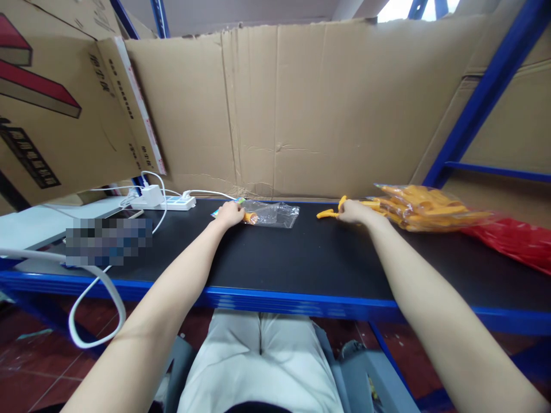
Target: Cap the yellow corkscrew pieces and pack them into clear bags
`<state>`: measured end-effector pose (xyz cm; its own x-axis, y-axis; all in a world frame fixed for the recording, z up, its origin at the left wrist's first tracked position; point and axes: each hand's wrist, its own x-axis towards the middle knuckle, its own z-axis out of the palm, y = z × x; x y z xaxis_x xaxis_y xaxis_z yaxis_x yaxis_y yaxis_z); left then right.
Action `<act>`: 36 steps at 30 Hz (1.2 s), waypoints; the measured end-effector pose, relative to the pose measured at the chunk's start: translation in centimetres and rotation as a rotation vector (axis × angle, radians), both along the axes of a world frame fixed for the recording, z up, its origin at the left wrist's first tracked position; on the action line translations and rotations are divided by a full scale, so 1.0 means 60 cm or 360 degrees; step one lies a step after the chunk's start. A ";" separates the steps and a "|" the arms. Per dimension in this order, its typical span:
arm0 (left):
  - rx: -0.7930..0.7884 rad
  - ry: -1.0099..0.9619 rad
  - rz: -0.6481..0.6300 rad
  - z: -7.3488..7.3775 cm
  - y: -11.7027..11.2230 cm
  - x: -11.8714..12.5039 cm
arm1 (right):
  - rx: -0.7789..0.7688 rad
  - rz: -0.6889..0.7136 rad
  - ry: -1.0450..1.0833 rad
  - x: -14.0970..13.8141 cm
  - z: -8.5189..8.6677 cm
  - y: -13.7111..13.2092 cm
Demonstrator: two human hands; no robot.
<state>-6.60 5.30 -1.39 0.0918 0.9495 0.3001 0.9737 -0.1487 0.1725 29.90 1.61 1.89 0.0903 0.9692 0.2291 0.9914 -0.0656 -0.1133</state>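
Observation:
My left hand (pixel 229 213) is closed on the near end of a small clear plastic bag (pixel 275 213) that lies on the black table top and has an orange piece inside. My right hand (pixel 352 211) is closed on a loose orange plastic tool (pixel 328 213) lying just left of a clear bag full of the same orange tools (pixel 426 207). Both arms reach far forward over the table.
A white power strip (pixel 166 201) with a charger and cables sits at the back left. Red plastic sheet (pixel 516 241) lies at the right. Cardboard panels (pixel 301 109) wall the back. The table's blue front edge (pixel 279 299) runs above my lap.

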 end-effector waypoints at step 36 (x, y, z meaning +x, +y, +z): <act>-0.0451 0.0072 -0.0623 0.002 -0.050 0.082 | 0.0118 0.0826 0.0602 -0.163 -0.047 -0.017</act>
